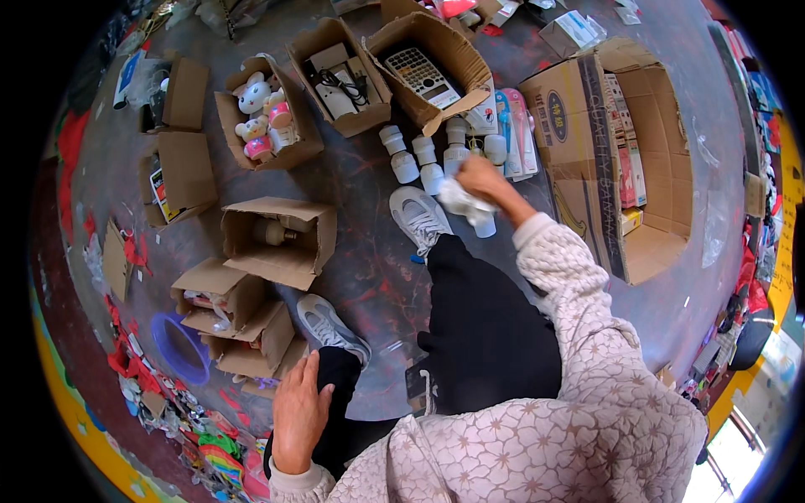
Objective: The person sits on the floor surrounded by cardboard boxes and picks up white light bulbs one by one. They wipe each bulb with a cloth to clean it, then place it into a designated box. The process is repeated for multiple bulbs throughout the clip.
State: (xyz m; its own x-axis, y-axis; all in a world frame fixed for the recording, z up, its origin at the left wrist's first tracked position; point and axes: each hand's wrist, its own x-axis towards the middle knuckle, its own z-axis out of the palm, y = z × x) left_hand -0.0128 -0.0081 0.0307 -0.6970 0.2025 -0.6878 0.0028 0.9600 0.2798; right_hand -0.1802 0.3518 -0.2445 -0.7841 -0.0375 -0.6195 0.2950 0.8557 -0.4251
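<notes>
My right hand (480, 180) reaches forward over the floor and grips a white cloth (460, 199) pressed against a white plastic bottle (483, 222). Several more white bottles (419, 159) stand in a row just beyond it, next to my grey shoe (418, 216). My left hand (299, 412) rests flat on my left knee, on black trousers, fingers spread and holding nothing. My other grey shoe (329, 325) sits just above that hand.
Open cardboard boxes ring me: one with toy figures (264, 113), one with cables (340, 80), one with a calculator (423, 71), a big box of packets (629, 151) at right, several small boxes (277, 239) at left. A purple basin (179, 348) lies lower left.
</notes>
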